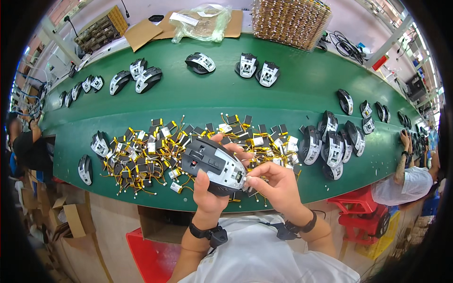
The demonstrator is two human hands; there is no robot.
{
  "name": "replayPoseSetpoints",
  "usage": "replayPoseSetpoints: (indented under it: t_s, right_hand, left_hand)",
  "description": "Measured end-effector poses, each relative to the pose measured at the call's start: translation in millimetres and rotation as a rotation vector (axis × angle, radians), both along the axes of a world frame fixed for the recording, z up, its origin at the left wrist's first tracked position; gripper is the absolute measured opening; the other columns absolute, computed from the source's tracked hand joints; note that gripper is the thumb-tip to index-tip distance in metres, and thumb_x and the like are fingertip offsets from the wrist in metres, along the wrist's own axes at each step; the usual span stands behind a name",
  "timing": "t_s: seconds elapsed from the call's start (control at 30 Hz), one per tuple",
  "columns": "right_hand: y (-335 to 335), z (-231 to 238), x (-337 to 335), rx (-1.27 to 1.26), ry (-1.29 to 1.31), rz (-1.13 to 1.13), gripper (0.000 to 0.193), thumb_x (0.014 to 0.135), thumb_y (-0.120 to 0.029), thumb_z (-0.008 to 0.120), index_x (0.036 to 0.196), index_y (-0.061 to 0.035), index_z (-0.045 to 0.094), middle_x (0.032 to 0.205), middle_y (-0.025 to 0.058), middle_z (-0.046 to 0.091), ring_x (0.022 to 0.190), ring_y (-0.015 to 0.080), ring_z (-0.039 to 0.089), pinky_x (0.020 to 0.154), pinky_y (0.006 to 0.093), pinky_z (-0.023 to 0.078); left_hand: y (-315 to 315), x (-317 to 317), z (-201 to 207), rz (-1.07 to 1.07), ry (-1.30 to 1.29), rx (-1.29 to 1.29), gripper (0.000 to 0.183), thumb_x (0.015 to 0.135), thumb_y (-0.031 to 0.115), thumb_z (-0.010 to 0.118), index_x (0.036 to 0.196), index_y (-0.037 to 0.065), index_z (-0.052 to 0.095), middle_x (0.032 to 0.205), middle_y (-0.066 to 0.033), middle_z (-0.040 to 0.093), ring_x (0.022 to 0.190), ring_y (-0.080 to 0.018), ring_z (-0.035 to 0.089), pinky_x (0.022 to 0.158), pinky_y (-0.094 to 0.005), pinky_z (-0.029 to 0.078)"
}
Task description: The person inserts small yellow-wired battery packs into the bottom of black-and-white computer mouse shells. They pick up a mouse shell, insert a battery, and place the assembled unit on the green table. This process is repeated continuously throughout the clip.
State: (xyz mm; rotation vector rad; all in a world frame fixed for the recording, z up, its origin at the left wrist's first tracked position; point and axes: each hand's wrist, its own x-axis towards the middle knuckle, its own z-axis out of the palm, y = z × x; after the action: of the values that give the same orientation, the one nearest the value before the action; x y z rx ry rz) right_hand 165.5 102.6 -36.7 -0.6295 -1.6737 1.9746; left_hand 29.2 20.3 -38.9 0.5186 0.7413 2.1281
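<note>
My left hand holds a black and grey computer mouse, its thumb on the near side and its fingers round the far side. The mouse is tilted above the bench, with a white, cut-out panel facing up at its right end. At that end my right hand pinches thumb and forefinger together; a tiny pale thing shows at the tips, too small to name. Beneath both hands spreads a heap of small battery packs with yellow tape and thin wires, partly hidden by the mouse and my hands.
More part-built mice stand in a cluster on the right and along the far side of the green bench. A stacked block of parts, cardboard and a plastic bag lie behind. Other people work at both ends.
</note>
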Motion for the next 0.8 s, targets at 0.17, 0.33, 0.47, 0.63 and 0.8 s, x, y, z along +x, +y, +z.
replayPoseSetpoints:
  t_s: [0.17,0.33,0.47,0.63,0.8]
  right_hand:
    - [-4.9,3.7,-2.0,-0.086,-0.034,-0.006,0.015,0.093,-0.012,0.066,0.095,0.0025,0.063,0.086,0.0018,0.064,0.08,0.0071,0.058,0.073,0.0244,0.049]
    - [-6.0,-2.3,0.6,-0.131,-0.061,0.088,0.016,0.094,-0.013,0.065,0.097,0.0028,0.062,0.089,0.0016,0.063,0.081,0.0059,0.057,0.071,0.0226,0.048]
    - [-9.0,-3.3,1.5,-0.167,-0.03,0.074,0.015,0.096,-0.013,0.062,0.098,0.0022,0.061,0.086,0.0,0.06,0.079,0.0051,0.054,0.071,0.0224,0.047]
    - [-14.4,19.0,3.7,-0.188,0.004,0.151,0.013,0.097,-0.012,0.061,0.099,0.0012,0.06,0.086,-0.0013,0.059,0.076,0.0044,0.052,0.067,0.0213,0.045]
    - [-8.0,22.0,1.3,-0.052,-0.056,0.107,0.013,0.094,-0.012,0.064,0.096,0.0011,0.061,0.083,-0.0002,0.062,0.07,0.0038,0.052,0.061,0.022,0.044]
  left_hand:
    - [-3.3,-1.8,-6.6,0.009,0.163,0.078,0.098,0.078,0.069,0.058,0.143,0.002,0.03,0.114,-0.0179,0.058,0.104,-0.0344,0.064,0.087,-0.0452,0.053]
    - [-3.8,-3.5,-8.3,0.028,0.182,0.102,0.103,0.075,0.068,0.065,0.145,0.004,0.026,0.116,-0.0172,0.057,0.106,-0.0341,0.063,0.089,-0.0446,0.053]
    - [-3.9,-3.5,-11.2,0.016,0.191,0.101,0.104,0.074,0.069,0.066,0.144,0.004,0.027,0.116,-0.017,0.057,0.106,-0.0343,0.063,0.091,-0.045,0.052]
    - [-4.2,-0.8,-9.5,0.074,0.221,0.051,0.107,0.072,0.073,0.065,0.144,0.004,0.026,0.114,-0.0164,0.057,0.102,-0.0336,0.064,0.089,-0.045,0.053]
    - [-8.4,7.7,-2.2,0.127,0.272,0.001,0.114,0.067,0.079,0.066,0.143,0.004,0.026,0.111,-0.0154,0.056,0.099,-0.0327,0.063,0.09,-0.0457,0.053]
